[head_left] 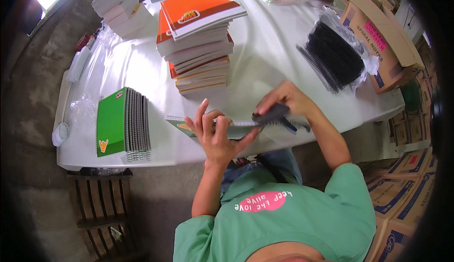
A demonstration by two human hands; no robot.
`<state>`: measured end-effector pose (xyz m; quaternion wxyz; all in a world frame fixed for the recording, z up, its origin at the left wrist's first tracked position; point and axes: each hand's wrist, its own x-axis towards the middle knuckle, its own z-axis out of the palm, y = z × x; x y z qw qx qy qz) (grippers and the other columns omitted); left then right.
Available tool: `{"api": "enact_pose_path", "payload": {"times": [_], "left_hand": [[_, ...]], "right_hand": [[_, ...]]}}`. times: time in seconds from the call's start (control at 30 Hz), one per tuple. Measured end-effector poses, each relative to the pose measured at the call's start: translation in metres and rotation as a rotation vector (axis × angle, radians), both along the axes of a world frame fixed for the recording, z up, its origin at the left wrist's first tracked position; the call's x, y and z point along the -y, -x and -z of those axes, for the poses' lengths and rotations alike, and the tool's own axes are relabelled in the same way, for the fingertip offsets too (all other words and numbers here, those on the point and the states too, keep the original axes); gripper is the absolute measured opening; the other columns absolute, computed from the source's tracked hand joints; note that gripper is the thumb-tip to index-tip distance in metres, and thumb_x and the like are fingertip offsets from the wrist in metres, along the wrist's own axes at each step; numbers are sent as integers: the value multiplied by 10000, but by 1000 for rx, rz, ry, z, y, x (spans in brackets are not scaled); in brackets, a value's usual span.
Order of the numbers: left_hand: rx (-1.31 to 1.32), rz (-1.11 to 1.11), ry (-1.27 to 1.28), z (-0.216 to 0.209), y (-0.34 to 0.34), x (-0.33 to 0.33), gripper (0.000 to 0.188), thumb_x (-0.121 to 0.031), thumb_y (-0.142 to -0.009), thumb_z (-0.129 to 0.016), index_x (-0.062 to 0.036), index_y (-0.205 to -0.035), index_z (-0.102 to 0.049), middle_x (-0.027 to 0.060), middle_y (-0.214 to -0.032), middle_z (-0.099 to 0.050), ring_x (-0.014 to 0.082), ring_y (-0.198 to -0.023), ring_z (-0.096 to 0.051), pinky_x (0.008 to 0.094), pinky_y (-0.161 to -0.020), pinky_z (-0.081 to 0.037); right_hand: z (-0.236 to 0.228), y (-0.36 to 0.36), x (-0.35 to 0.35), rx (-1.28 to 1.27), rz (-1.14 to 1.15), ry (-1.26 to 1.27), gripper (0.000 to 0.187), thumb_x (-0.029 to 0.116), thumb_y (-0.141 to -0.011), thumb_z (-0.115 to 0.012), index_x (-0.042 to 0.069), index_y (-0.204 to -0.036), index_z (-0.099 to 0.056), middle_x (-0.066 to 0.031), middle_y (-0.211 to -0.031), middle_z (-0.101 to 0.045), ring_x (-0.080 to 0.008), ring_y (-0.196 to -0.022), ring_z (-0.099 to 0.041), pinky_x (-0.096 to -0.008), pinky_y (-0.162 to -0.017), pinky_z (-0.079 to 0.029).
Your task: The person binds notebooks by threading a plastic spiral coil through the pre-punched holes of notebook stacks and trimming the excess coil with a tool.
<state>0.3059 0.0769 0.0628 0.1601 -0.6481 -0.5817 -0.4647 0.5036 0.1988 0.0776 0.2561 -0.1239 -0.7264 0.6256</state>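
My left hand (213,132) grips a green-covered notebook (178,122) near the table's front edge. Its pages stand edge-up, and my thumb presses near the right end. In my right hand (287,96) is a dark hand tool (275,114) with a blue part, held against that same end; its exact kind is unclear. A dark spiral coil (301,123) sticks out past the notebook there. To the left lies a stack of green spiral notebooks (112,122) with their coils facing right. A bundle of loose black spiral coils (335,53) rests on crumpled wrapping at the right.
A tall stack of orange-covered notebooks (201,14) rises beyond my hands on the white-covered table (265,68). White paper blocks (116,7) stand far left. An open cardboard box (373,40) sits at the right edge, more cartons (395,196) below. A wooden chair (98,200) is front left.
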Motion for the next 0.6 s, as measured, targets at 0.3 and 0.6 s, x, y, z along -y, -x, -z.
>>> {"api": "enact_pose_path", "payload": {"times": [0.3,0.6], "left_hand": [[3,20,-9,-1,3,-1,535,-501,-564,-826,-105,-706,-495,43,-811,-485,314,-1129,-509,500,-1064,-137],[6,34,40,5,9,7,577,-507,-552,-825,-106,-868,-556,53,-866,-526,269,-1090,-514,496,-1096,-123]], "right_hand": [[-12,4,-7,26,141,-284,285,-41,-601,-651,-6,-878,-712,-130,-893,-700,-206,-868,-672,-283,-801,-511],[-27,21,17,-377,-129,-145,292,-58,-602,-587,-3,-859,-714,-164,-882,-692,-224,-843,-675,-293,-749,-525]]}}
